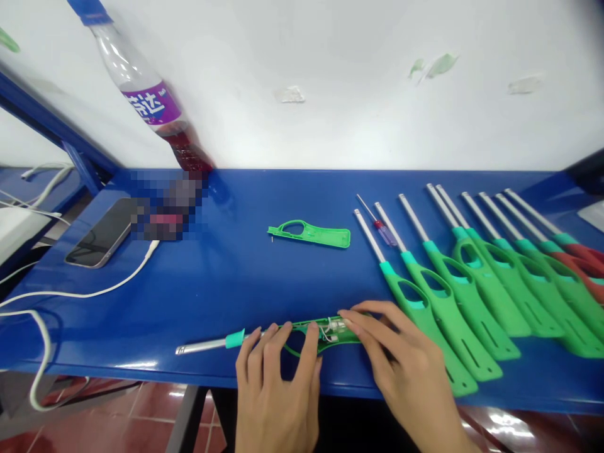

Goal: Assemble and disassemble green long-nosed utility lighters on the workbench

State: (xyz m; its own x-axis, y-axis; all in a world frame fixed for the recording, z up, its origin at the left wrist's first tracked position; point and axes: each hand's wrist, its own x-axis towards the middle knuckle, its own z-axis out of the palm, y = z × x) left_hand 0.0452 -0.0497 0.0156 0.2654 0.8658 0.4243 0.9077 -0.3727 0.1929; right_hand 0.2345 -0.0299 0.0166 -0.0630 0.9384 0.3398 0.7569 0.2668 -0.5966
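Reaching over the near edge of the blue table [226,251] with two bare hands, down to an opened green lighter [326,345] laid lengthwise along that edge, open side up. Pointing its metal tube [202,346] and teal collar [234,339] toward the table's left edge. Touching the front of the handle, about the finger loop, with the left hand [278,371], with fingers spread and tips set down on it; cannot tell whether gripping or only pressing. Touching the rear of the handle, at a clear part [337,325] beside thin white wires [324,329], with the right hand [401,352], with leading fingertips brought close together; cannot tell whether pinching that part or merely resting on it.

Beyond the hands, toward the far edge: a loose green half-shell [325,237], with a tiny pin [272,239] just beside its narrow end. Toward the right edge: a slanted row of green lighters [503,302], then red lighters [582,264], plus a screwdriver [385,233] between two metal tubes. Near the left edge: a dark phone [101,233] and a white cable [108,294]. By the far left corner: a pixelated patch [172,211], unreadable, and a bottle [151,104] with dark red drink low inside
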